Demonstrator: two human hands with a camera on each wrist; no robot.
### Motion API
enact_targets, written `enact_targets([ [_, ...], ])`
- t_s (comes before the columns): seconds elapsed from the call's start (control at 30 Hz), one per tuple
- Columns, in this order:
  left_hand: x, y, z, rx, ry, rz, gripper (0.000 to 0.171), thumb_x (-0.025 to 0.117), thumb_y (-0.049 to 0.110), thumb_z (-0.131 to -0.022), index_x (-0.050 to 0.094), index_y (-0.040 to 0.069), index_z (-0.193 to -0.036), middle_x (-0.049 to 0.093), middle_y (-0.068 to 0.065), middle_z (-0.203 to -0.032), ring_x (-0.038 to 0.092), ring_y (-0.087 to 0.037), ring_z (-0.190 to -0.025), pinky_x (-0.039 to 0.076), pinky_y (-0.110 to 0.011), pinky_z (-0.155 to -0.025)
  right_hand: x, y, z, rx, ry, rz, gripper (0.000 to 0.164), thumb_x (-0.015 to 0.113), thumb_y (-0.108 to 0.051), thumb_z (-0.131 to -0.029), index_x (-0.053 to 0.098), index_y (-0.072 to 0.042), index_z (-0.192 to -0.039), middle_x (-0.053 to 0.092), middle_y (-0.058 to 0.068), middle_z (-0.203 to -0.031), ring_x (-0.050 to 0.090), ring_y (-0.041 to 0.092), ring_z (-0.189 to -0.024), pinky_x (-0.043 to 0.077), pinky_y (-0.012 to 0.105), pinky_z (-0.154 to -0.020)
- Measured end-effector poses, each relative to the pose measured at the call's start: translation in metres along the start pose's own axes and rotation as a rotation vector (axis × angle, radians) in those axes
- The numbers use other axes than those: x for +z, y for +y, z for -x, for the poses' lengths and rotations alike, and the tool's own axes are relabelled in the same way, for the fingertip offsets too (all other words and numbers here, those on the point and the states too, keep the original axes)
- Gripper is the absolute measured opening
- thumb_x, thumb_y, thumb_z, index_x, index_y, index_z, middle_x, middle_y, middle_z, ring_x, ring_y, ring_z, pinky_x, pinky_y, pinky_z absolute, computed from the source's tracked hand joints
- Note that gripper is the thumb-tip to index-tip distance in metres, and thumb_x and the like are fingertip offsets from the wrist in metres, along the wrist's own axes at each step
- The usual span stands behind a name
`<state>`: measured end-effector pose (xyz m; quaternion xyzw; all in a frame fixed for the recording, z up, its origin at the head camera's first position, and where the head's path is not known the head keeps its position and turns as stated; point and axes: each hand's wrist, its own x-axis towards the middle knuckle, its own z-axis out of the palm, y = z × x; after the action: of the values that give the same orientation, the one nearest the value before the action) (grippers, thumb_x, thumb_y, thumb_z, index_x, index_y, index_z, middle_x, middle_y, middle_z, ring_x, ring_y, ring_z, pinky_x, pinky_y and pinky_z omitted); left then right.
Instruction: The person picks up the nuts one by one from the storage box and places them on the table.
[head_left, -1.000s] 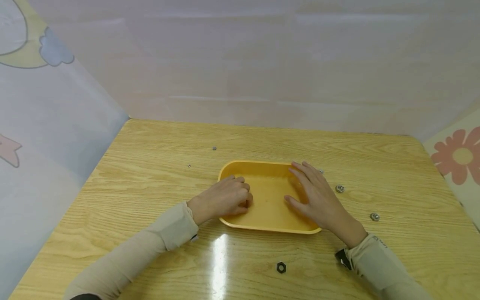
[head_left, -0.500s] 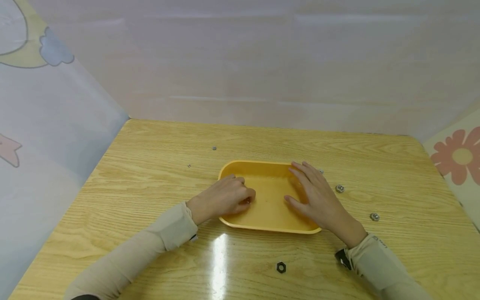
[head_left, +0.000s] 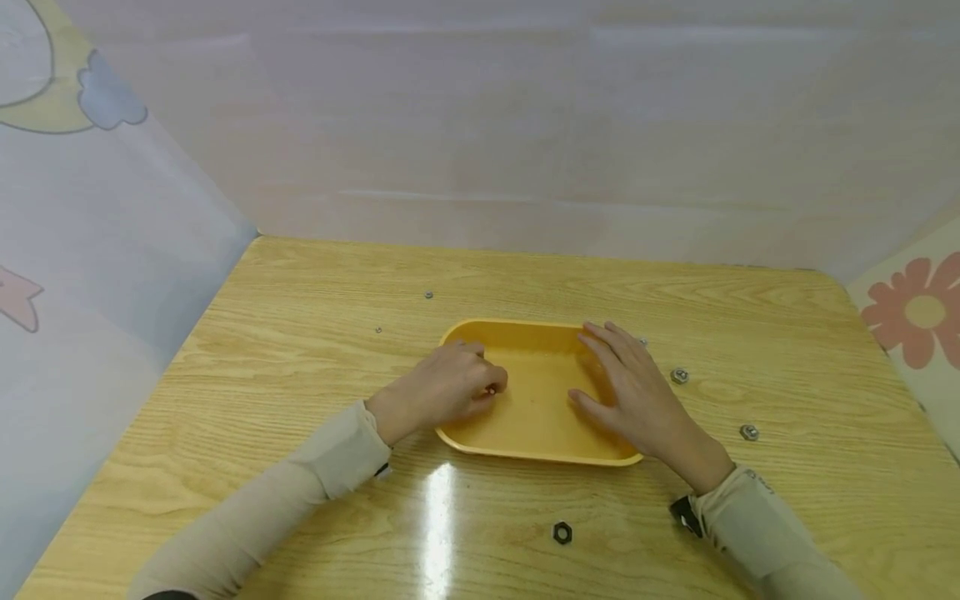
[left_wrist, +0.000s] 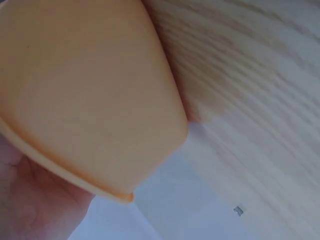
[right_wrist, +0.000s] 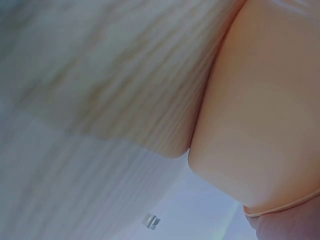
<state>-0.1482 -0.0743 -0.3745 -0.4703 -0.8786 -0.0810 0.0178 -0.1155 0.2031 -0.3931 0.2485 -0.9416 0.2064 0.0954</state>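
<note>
A shallow yellow plastic tray [head_left: 536, 417] lies on the wooden table. My left hand [head_left: 442, 387] reaches over its left rim, with thumb and forefinger pinching a small shiny metal piece [head_left: 492, 390], mostly hidden by the fingers. At the tray's right end, my right hand [head_left: 630, 396] is spread loosely over the rim, thumb inside the tray and nothing in its grasp. Both wrist views show the tray's outer wall [left_wrist: 100, 100] from the side, with part of a hand [left_wrist: 42, 200] behind its rim.
Right of the tray lie silver nuts [head_left: 679, 376], one [head_left: 749, 432] nearer the front and a smaller one [head_left: 642, 341] beside the right fingers. A dark nut [head_left: 562, 533] is in front. Two tiny ones, one farther back [head_left: 428, 295], lie back left. Printed walls enclose the table.
The left hand shifts and rises slightly inside the tray. Its forefinger and thumb close together, and a bright bit of metal shows between them. The right hand stays put.
</note>
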Motion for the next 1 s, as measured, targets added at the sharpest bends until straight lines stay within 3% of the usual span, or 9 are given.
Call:
enact_targets([
  [0.23,-0.008,-0.003,0.002,-0.007,0.040,-0.001,0.009,0.071,0.015,-0.090,0.077,0.019,-0.095,0.075,0.009,-0.087,0.053,-0.014,-0.073,0.047,-0.027,-0.070,-0.001,0.000,0.000,0.007,-0.010,-0.003,0.073,0.077,-0.027,-0.085,0.045,0.002,-0.144,0.040,0.019,-0.153,0.029,0.044,-0.143,0.027,0.070,-0.112],
  [0.37,-0.011,-0.005,0.004,-0.017,0.053,-0.002,0.010,0.072,0.017,-0.090,0.078,0.019,-0.097,0.076,0.009,-0.091,0.055,-0.014,-0.076,0.045,-0.027,-0.069,0.000,0.001,0.001,0.010,-0.011,-0.006,0.074,0.077,-0.027,-0.085,0.044,0.002,-0.144,0.039,0.019,-0.153,0.029,0.044,-0.143,0.027,0.069,-0.113],
  [0.53,-0.014,-0.007,0.007,-0.026,0.078,-0.001,0.009,0.072,0.018,-0.090,0.078,0.020,-0.097,0.076,0.010,-0.091,0.054,-0.014,-0.076,0.041,-0.025,-0.067,0.001,0.002,0.001,0.017,-0.015,-0.001,0.074,0.077,-0.028,-0.085,0.044,0.002,-0.144,0.039,0.019,-0.153,0.029,0.045,-0.143,0.027,0.069,-0.112],
  [1.0,-0.028,-0.017,0.018,-0.075,0.171,-0.018,0.011,0.076,0.015,-0.086,0.078,0.018,-0.096,0.076,0.008,-0.092,0.057,-0.016,-0.078,0.047,-0.030,-0.071,0.000,0.002,0.001,0.007,-0.009,-0.003,0.075,0.078,-0.028,-0.084,0.044,0.003,-0.144,0.039,0.020,-0.153,0.030,0.045,-0.143,0.027,0.069,-0.112],
])
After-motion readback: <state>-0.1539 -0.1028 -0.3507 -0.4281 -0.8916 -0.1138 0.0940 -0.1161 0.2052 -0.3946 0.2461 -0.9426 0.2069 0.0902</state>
